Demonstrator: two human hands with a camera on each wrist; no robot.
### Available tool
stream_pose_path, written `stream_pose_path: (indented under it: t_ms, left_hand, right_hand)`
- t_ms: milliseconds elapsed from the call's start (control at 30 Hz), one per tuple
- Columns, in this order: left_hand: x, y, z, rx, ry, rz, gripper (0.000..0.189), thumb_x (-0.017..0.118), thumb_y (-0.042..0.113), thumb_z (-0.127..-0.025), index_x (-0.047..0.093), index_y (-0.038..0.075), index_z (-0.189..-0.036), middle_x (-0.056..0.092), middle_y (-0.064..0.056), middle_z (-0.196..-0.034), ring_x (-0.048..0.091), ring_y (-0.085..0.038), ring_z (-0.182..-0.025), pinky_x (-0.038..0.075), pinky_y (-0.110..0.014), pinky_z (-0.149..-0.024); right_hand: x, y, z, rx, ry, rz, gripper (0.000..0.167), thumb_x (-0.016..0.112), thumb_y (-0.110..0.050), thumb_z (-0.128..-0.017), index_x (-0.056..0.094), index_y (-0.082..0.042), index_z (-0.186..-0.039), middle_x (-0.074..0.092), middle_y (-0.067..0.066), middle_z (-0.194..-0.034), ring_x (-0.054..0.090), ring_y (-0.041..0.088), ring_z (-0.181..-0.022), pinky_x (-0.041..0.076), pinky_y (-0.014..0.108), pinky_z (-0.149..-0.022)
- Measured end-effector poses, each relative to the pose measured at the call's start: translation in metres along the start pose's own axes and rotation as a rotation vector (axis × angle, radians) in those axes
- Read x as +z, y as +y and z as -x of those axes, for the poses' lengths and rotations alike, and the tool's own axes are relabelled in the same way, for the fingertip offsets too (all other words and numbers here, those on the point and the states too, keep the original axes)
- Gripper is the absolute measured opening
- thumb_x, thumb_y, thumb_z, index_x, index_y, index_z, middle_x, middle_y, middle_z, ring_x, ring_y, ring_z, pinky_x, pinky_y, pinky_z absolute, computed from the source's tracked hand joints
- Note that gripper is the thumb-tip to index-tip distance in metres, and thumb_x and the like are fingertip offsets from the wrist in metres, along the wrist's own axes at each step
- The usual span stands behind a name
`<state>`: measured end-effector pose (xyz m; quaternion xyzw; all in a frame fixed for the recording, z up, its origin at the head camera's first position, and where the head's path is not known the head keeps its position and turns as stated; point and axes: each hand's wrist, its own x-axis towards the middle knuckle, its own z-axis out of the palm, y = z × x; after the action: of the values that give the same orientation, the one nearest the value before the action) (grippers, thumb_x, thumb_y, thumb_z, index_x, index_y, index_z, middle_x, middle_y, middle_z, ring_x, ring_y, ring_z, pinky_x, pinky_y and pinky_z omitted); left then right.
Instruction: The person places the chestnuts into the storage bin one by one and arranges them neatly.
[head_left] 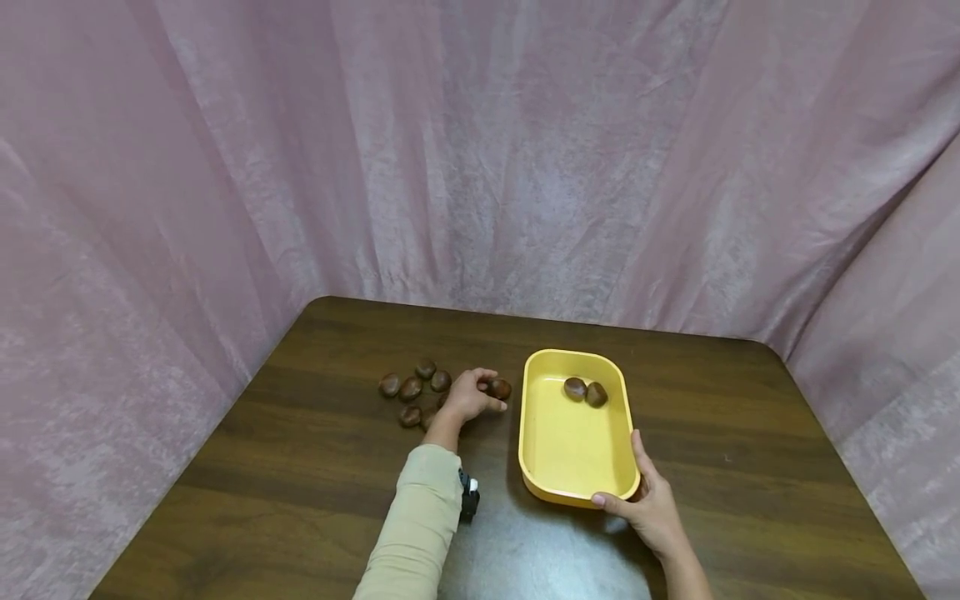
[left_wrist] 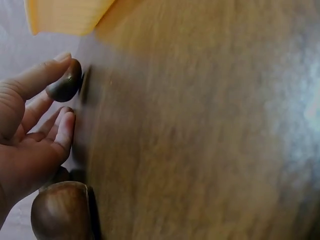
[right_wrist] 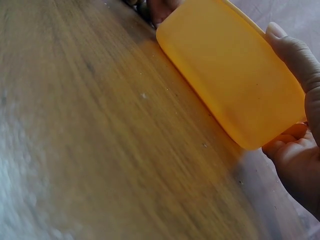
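Observation:
My left hand (head_left: pixel 468 397) pinches a brown chestnut (left_wrist: pixel 66 84) between thumb and finger, beside a yellow tray (head_left: pixel 577 454). In the left wrist view a dark shadow lies on the wood right beside this chestnut. With its thumb at the rim and fingers along the right wall, my right hand (head_left: pixel 654 504) grips the tray's near right corner. Two chestnuts (head_left: pixel 596 394) sit together in the far part of the tray. Left of my left hand lies a loose group of several chestnuts (head_left: pixel 410 388), some partly hidden behind the hand and wrist.
Everything stands on a dark brown wooden table (head_left: pixel 300 467) with rounded far corners. Pink curtains (head_left: pixel 525 167) hang behind it and at both sides. A black strap device (head_left: pixel 469 497) sits on the left wrist, over a light sleeve.

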<state>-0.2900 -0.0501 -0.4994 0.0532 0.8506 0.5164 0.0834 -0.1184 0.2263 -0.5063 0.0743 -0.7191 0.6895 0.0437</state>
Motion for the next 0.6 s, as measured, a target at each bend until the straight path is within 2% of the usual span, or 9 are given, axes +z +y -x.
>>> stream_pose_path:
  t_ms: [300, 600]
  left_hand:
    - [0.010, 0.002, -0.004, 0.026, 0.117, -0.105, 0.055, 0.086, 0.014, -0.064, 0.065, 0.006, -0.114, 0.057, -0.013, -0.108, 0.057, -0.027, -0.097, 0.048, -0.036, -0.081]
    - [0.013, 0.002, -0.006, -0.004, 0.199, -0.090, 0.040, 0.085, 0.010, -0.066, 0.069, 0.008, -0.102, 0.059, -0.009, -0.100, 0.058, -0.024, -0.092, 0.047, -0.034, -0.079]
  right_hand:
    - [-0.001, 0.000, 0.002, 0.010, 0.011, 0.001, 0.110, 0.075, 0.014, -0.068, 0.003, -0.003, -0.148, 0.008, 0.029, -0.148, 0.048, 0.019, -0.116, 0.045, 0.025, -0.085]
    - [-0.002, -0.002, 0.000, 0.010, 0.000, 0.008, 0.110, 0.075, 0.013, -0.068, 0.002, -0.005, -0.149, 0.009, 0.030, -0.148, 0.047, 0.021, -0.117, 0.045, 0.026, -0.086]
